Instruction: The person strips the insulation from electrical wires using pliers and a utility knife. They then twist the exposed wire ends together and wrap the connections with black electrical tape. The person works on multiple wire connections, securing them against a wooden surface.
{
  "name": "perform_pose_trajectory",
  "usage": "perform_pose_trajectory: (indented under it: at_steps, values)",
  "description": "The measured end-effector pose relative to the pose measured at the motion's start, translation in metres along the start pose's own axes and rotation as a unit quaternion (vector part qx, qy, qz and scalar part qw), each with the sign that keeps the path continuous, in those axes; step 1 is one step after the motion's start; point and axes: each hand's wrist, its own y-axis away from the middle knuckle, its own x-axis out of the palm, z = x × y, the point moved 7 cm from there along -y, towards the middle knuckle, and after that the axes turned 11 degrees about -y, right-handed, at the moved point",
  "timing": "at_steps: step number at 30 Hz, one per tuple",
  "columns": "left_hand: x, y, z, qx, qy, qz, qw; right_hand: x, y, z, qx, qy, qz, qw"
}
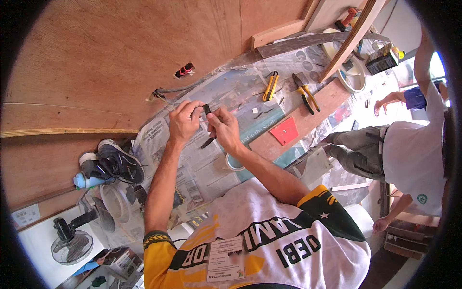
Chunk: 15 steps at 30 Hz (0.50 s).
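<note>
Over newspaper (pixel 192 166), a dark strip (pixel 207 109) sits between left hand (pixel 184 121) and right hand (pixel 224 128) — both pinching it, forearms (pixel 162 188) outstretched.

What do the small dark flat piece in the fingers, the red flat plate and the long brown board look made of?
Small dark flat piece: perhaps plastic, being uniformly dark; finish too small to tell.
Red flat plate: probably plastic, smooth, evenly coloured.
Long brown board: apparently bare wood, matte reddish-brown surface.
</note>
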Motion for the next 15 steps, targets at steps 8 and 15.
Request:
perform_pose_trajectory:
  at_steps: [8, 15]
  values:
    - [-0.005, -0.022, -0.004, -0.04, 0.055, 0.006, 0.998, -0.048, -0.012, -0.056, 0.205, -0.219, -0.114, 0.947]
    - [0.004, -0.015, 0.034, -0.238, 0.261, 0.024, 0.935, -0.102, -0.059, -0.09, 0.206, -0.167, -0.192, 0.945]
